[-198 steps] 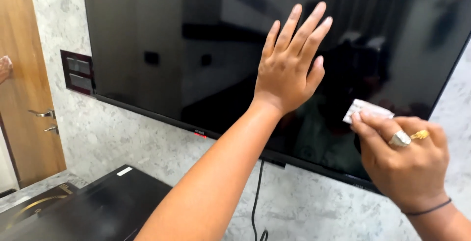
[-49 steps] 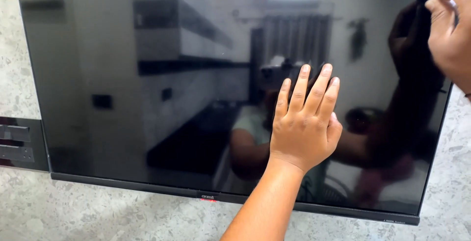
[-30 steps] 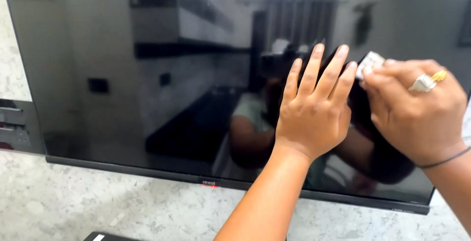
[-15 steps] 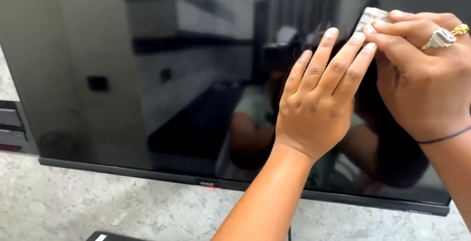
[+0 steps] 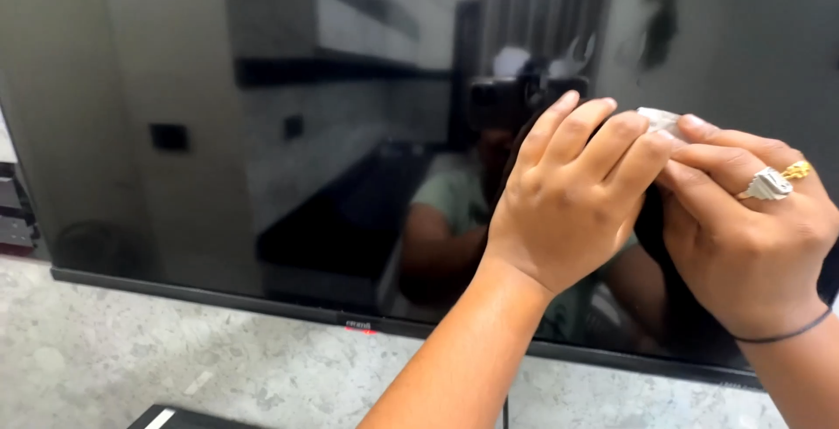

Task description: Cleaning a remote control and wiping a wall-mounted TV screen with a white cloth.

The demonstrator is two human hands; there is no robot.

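Glossy black television screen (image 5: 262, 132) is hanging on a pale speckled stone wall (image 5: 131, 368), mirroring a room. The left hand (image 5: 568, 202) is lying flat against it, fingers together. The right hand (image 5: 743, 228), wearing rings, is pinching a small white folded cloth (image 5: 660, 120) against the glass beside the left fingertips.

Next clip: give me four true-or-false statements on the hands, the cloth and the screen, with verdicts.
1. The left hand lies flat on the screen. True.
2. The right hand is bare of jewellery. False: it wears rings and a wristband.
3. The right fingers press a small white cloth to the screen. True.
4. The screen shows a bright picture. False: it is dark and only reflects the room.
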